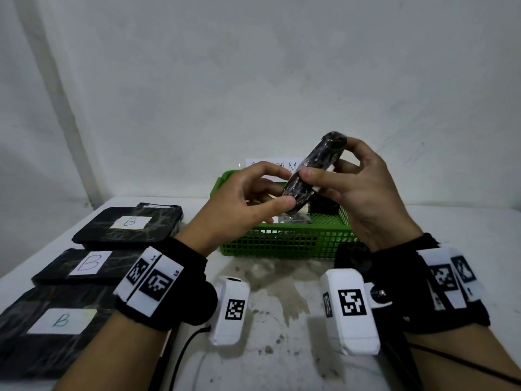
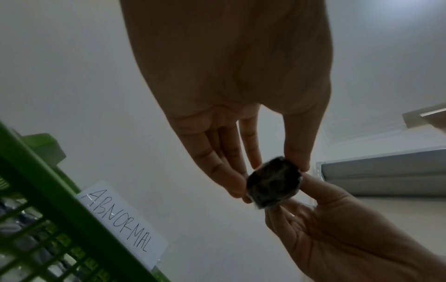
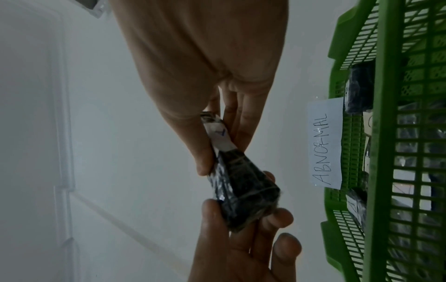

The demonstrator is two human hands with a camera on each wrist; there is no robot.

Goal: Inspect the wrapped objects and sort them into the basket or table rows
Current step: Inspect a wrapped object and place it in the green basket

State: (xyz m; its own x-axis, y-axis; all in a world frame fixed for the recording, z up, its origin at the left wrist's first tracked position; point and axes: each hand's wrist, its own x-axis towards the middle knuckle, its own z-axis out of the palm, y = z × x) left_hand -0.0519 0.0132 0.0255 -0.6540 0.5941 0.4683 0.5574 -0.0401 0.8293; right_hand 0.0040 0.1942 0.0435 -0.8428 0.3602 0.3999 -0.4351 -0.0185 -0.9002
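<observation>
I hold a long black wrapped object point(image 1: 313, 176) tilted above the green basket point(image 1: 282, 244). My left hand point(image 1: 280, 190) pinches its lower end between thumb and fingers. My right hand point(image 1: 324, 176) grips the middle and upper part. In the left wrist view the object point(image 2: 274, 184) shows end-on between the left hand point(image 2: 269, 177) and the right hand point(image 2: 325, 229). The right wrist view shows a white label point(image 3: 219, 137) on the object point(image 3: 241, 190), under the right hand point(image 3: 222, 156); the left hand point(image 3: 241, 238) holds the near end.
The basket point(image 3: 386, 133) carries a paper sign reading ABNORMAL point(image 2: 120, 219) and holds black wrapped items point(image 1: 324, 207). Three flat black packs labelled B point(image 1: 127, 227) point(image 1: 84, 266) point(image 1: 56, 325) lie in a row on the white table's left. A wall stands behind.
</observation>
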